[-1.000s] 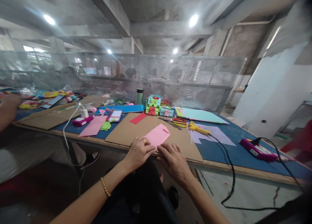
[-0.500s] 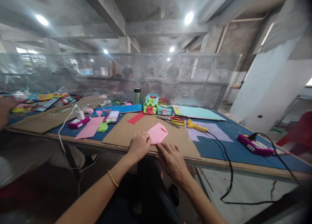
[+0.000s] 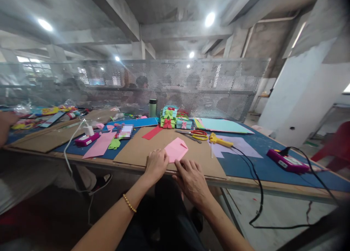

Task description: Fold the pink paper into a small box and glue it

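A folded sheet of pink paper (image 3: 175, 149) lies on the brown cardboard (image 3: 131, 151) at the table's near edge, with a folded flap at its upper right. My left hand (image 3: 156, 165) has its fingers closed at the sheet's left edge, the thumb pressing near the lower left. At the lower right edge, the bent fingers and thumb of my right hand (image 3: 191, 180) are closed on the paper. Just beyond lie scissors (image 3: 201, 135) with red and yellow handles, and a yellow hot glue gun (image 3: 222, 141) rests on lilac paper (image 3: 244, 147).
Small paper gift boxes with bows (image 3: 168, 118) stand at the back beside a green bottle (image 3: 152, 108). Purple power strips (image 3: 86, 138) and a black cord (image 3: 259, 192) lie to the sides. A co-worker's hand (image 3: 7, 123) shows at far left. A perforated metal screen (image 3: 232, 87) borders the table.
Both hands stay at the pink paper, with the right fingertips shifted slightly left along its lower edge. The view has moved a little.
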A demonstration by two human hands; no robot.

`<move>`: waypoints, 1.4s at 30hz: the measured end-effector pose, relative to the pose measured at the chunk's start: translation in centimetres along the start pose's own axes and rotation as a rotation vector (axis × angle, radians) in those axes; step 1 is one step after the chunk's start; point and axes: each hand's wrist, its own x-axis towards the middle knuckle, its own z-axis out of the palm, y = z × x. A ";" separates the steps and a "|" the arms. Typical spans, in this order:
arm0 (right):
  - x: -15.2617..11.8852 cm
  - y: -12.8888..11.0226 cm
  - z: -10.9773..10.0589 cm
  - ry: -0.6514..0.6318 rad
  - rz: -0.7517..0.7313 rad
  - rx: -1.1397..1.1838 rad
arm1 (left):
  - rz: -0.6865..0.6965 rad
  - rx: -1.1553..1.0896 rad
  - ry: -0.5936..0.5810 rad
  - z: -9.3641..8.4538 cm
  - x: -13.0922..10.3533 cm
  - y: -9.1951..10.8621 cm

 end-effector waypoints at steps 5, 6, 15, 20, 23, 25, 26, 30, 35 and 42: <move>-0.4 0.3 0.4 0.067 -0.045 0.035 | 0.032 -0.010 -0.002 -0.2 -0.2 0.1; -0.5 0.4 0.4 0.085 -0.053 0.042 | 0.041 -0.012 -0.003 -0.3 -0.3 0.1; -0.3 0.0 -0.2 0.041 -0.016 0.067 | 0.035 -0.029 -0.002 -0.5 -0.4 0.2; -0.5 0.0 0.3 0.073 -0.013 0.071 | 0.006 -0.034 -0.014 -0.2 -0.2 0.2; -0.6 0.1 0.5 0.075 -0.014 0.063 | -0.007 -0.024 -0.018 0.0 -0.1 0.2; -0.7 0.1 0.5 0.065 -0.013 0.060 | -0.017 -0.011 -0.023 0.1 -0.1 0.2; -0.6 0.0 0.5 0.060 -0.011 0.060 | -0.021 -0.004 -0.027 0.1 0.0 0.2; -0.5 -0.1 0.4 0.049 0.008 0.065 | -0.029 0.017 -0.048 0.1 0.1 0.2; -0.2 -0.3 -0.1 0.018 0.045 0.094 | -0.047 0.042 -0.072 0.2 0.3 0.3; -0.1 -0.5 -0.4 0.002 0.064 0.073 | -0.055 0.065 -0.093 0.0 0.3 0.5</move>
